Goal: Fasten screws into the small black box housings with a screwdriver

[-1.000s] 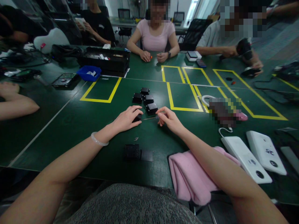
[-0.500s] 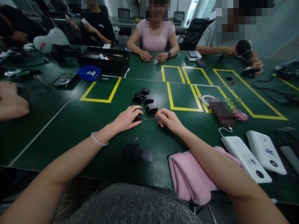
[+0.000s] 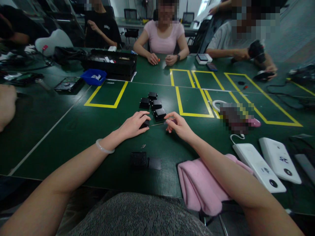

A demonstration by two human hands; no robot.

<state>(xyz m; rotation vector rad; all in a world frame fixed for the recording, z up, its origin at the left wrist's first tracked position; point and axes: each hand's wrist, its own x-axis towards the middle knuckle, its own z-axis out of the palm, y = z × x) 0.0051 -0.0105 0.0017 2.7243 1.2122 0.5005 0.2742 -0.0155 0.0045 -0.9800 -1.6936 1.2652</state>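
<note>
My left hand [image 3: 134, 125] rests on the green table [image 3: 73, 131] with its fingers curled over a small black box [image 3: 145, 124]. My right hand [image 3: 178, 125] pinches the handle of a thin screwdriver [image 3: 158, 124], whose tip points left into that box. Just beyond my hands lie several more small black boxes [image 3: 154, 104]. Closer to me sit a black square part [image 3: 138, 160] and a flat black lid [image 3: 155, 163]. A few tiny screws [image 3: 143, 146] lie between them and my left hand.
A pink cloth [image 3: 199, 183] lies under my right forearm. Two white devices [image 3: 268, 165] lie at the right. Yellow taped rectangles [image 3: 192, 98] mark the table. A blue tray [image 3: 93, 77] and black bin [image 3: 110, 64] stand far left. Other people sit around the table.
My hands have hardly moved. The arm of a person at the left edge has drawn back out of view.
</note>
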